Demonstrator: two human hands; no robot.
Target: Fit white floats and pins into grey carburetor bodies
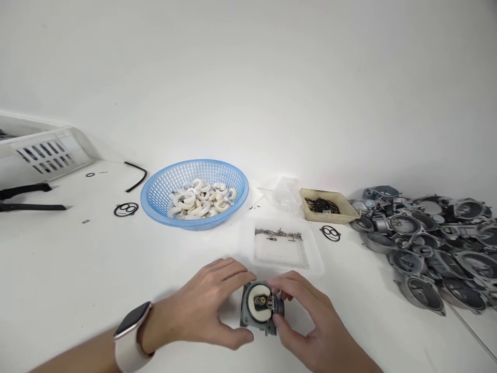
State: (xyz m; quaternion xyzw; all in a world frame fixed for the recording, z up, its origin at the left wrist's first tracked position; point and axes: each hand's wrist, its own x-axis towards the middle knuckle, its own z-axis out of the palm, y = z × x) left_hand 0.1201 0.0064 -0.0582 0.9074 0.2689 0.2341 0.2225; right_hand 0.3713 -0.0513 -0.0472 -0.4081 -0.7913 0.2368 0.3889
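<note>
A grey metal housing [246, 315] lies on the white table near its front, with a white C-shaped float [253, 299] and small brass parts inside its round opening. My left hand [209, 303] wears a watch and curves around the left side of the housing, fingertips at its top edge and thumb near its lower left. At the right side, the thumb and fingers of my right hand [310, 321] close on the housing by a small metal piece at the float's hinge. Beyond it sits a translucent tray [281, 256] with small pins.
A blue basket [194, 223] holds white floats. Behind to the right stand a cream box [341, 199] of black rings and a pile of metal housings [423, 248]. Pliers [31, 199], black gaskets [126, 209] and a white crate [50, 155] are at left.
</note>
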